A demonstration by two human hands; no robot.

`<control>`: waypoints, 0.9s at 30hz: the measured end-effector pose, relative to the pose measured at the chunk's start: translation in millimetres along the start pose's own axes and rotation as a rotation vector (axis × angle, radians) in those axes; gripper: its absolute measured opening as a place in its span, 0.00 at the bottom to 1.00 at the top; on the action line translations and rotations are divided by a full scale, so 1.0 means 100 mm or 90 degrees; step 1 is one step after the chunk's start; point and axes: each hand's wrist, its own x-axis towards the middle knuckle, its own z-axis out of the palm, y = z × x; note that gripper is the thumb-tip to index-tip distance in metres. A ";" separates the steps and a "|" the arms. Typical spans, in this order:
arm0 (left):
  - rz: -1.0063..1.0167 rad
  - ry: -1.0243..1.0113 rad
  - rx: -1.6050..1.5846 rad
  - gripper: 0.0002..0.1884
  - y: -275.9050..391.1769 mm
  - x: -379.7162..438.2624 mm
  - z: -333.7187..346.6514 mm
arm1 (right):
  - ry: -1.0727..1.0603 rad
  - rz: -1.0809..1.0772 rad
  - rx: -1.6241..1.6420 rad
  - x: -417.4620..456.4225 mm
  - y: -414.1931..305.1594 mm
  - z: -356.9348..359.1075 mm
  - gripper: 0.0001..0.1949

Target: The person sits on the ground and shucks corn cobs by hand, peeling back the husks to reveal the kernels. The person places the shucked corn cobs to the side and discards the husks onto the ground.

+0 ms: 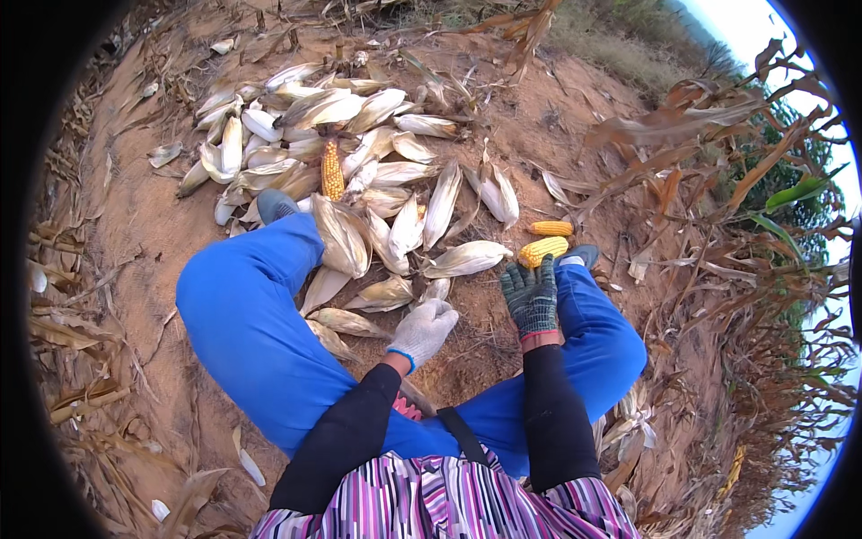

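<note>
My right hand (531, 298), in a dark green knitted glove, has its fingers apart beside a husked yellow corn cob (543, 251). The fingertips reach the near edge of this cob; whether they touch it I cannot tell. Just beyond lies a second bare cob (551, 228). My left hand (423, 331) wears a white knitted glove with a blue cuff. Its fingers are curled in, and nothing shows in them. Nearest to it are ears of corn in dry husks (384, 294). A heap of husked-over ears (323, 108) spreads beyond my feet, with one partly exposed orange cob (332, 170) in it.
My bent legs in blue trousers (249, 290) frame the bare reddish soil (488, 337). Dry corn stalks (714, 269) stand along the right side. Loose husks and dead leaves (195, 498) litter the ground at the lower left. Dry grass (606, 40) grows at the far edge.
</note>
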 end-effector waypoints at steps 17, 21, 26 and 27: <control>-0.035 -0.246 0.386 0.20 0.33 -0.12 0.18 | -0.075 0.032 -1.036 0.53 1.35 -0.92 0.19; -0.064 -0.239 0.421 0.20 0.13 -0.07 0.18 | -0.142 0.097 -1.048 0.30 1.43 -0.60 0.27; -0.057 -0.194 0.424 0.19 0.17 -0.02 0.12 | 0.053 -0.157 -0.645 0.59 1.68 -0.57 0.27; -0.040 -0.187 0.415 0.19 0.18 -0.01 0.11 | 0.024 -0.142 -0.662 0.68 1.69 -0.58 0.26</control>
